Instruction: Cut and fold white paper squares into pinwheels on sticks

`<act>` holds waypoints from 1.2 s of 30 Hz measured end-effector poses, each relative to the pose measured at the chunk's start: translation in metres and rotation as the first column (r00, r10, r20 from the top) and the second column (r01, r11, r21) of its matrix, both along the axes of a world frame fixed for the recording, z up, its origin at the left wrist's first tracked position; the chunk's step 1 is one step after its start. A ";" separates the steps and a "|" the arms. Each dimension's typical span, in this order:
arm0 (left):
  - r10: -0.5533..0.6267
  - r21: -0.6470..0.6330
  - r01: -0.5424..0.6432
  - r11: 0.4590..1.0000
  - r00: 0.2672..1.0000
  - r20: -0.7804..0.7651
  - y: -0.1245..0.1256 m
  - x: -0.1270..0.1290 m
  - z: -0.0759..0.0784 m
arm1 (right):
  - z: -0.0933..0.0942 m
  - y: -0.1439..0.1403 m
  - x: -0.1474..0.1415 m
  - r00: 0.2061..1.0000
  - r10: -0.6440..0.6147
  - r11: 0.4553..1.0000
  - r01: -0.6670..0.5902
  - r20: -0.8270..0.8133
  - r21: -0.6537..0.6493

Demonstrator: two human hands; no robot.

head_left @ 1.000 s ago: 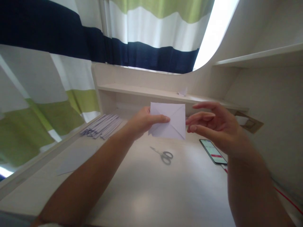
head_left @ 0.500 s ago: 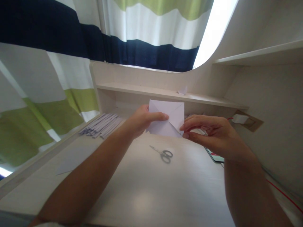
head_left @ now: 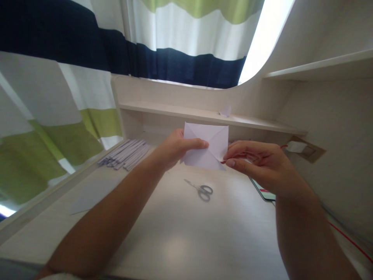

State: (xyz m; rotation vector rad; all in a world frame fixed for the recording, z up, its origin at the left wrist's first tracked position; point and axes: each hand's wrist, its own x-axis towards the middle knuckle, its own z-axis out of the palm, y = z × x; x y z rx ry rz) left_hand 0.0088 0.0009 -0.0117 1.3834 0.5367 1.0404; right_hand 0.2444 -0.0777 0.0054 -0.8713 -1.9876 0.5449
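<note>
A folded white square of paper (head_left: 217, 138) is held up above the desk, its diagonal creases meeting near the middle. My left hand (head_left: 177, 149) grips its left side, thumb flat across the front and the other fingers hidden behind. At the lower right corner, my right hand (head_left: 256, 161) pinches a flap of the same paper between thumb and fingertips, and that corner is bent up from the sheet. Below the paper, a pair of scissors (head_left: 201, 190) with dark handles lies on the desk, blades pointing to the upper left.
Several folded paper strips (head_left: 128, 153) lie at the desk's back left, with a flat white sheet (head_left: 93, 192) nearer me. A phone (head_left: 264, 190) is partly hidden under my right hand. A small folded paper piece (head_left: 225, 111) stands on the shelf (head_left: 175, 111). A white plug (head_left: 295, 146) sits at right.
My right thumb and fingers have lifted the lower right flap inward, so a gap now shows at that corner. My left hand keeps its hold.
</note>
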 end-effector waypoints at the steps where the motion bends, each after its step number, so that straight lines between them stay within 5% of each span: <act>1: -0.002 -0.001 0.002 1.000 1.000 -0.001 0.000 0.000 0.000 | 0.000 0.000 0.000 1.000 -0.005 1.000 0.005 -0.014 -0.006; 36: 0.059 0.096 -0.060 0.994 0.998 0.009 -0.001 0.000 -0.004 | -0.003 0.002 -0.003 0.995 -0.073 0.993 0.066 -0.066 -0.100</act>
